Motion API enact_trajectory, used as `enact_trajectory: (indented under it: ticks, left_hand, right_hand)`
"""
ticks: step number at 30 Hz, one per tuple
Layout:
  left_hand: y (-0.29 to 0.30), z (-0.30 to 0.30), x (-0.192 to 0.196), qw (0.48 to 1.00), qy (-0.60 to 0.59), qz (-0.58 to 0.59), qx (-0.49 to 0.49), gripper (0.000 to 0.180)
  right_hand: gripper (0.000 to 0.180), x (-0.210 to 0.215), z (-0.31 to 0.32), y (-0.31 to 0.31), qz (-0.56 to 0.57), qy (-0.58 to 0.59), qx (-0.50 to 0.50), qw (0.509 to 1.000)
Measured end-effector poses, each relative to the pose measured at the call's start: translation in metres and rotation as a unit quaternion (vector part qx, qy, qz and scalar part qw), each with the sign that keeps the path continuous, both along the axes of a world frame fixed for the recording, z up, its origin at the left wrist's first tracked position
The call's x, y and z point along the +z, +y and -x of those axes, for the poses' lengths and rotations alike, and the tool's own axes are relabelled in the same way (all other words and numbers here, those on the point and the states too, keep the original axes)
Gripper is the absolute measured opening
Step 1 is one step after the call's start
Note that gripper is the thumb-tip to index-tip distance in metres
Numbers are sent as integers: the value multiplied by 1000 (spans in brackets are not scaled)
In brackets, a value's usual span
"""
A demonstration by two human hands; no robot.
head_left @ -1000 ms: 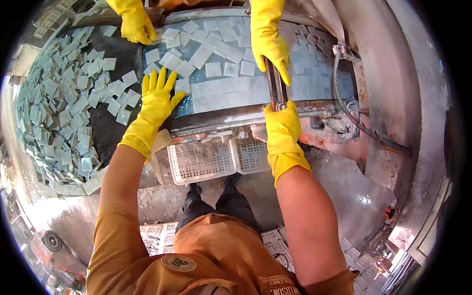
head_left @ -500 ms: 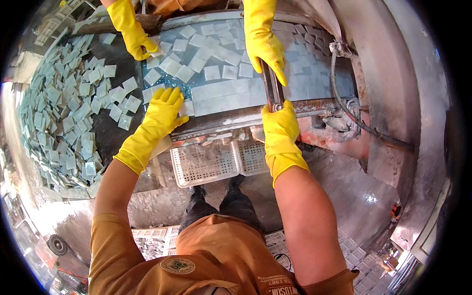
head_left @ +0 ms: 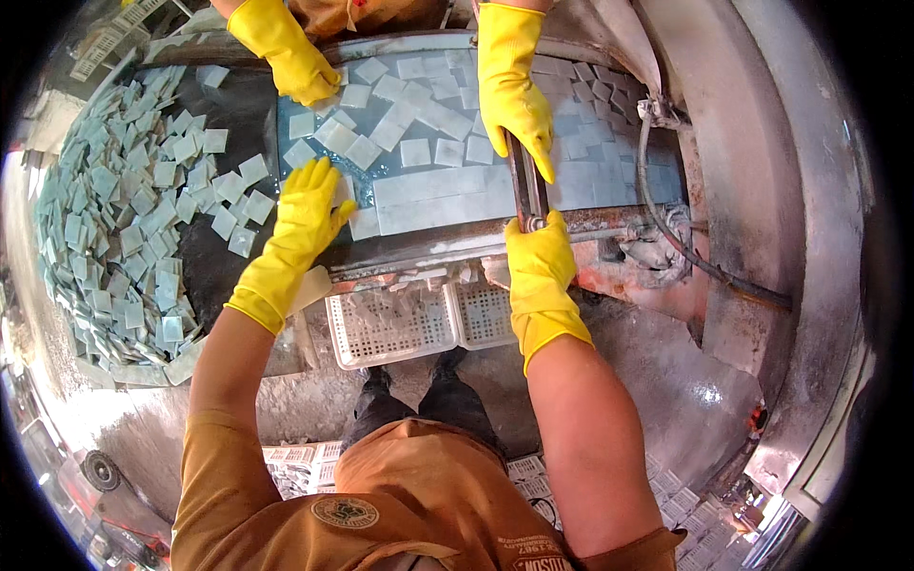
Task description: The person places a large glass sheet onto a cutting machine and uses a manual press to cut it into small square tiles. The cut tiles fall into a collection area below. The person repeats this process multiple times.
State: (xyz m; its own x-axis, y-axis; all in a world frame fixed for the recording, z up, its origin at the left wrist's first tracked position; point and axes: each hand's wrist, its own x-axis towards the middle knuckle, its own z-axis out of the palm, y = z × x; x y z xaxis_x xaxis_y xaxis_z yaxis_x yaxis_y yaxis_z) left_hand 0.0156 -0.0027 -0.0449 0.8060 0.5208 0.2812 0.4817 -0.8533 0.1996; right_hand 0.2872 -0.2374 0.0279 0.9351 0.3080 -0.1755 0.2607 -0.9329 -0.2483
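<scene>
Gripping the near end of a dark bar (head_left: 526, 186), the right hand (head_left: 541, 271) is clenched; the left hand (head_left: 303, 214) lies released, flat on pale tiles (head_left: 433, 190).

1. the floor (head_left: 657, 381) is grey, wet concrete, shiny in spots.
2. a big grey curved metal wall (head_left: 762, 190) bends round the right side.
3. a black hose (head_left: 705, 266) runs along it.
4. a white plastic basket (head_left: 400, 324) with holes sits low in the middle.
5. bright light shines at the left edge.
</scene>
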Motion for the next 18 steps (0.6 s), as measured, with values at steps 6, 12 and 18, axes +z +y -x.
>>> enact_trajectory:
  ticks: [6,12,18]
  left_hand:
    - [-69,-45,-15,987,78,111,88,99]
    - [-91,-63,-2,979,-38,177,89,85]
    - [-10,13,30,987,79,91,103,74]
  right_hand:
    - [61,-18,-6,-6,-7,-10,11,1000]
    - [59,-2,-2,1,7,4,-2,1000]
    - [61,-5,-2,-2,10,-14,3,1000]
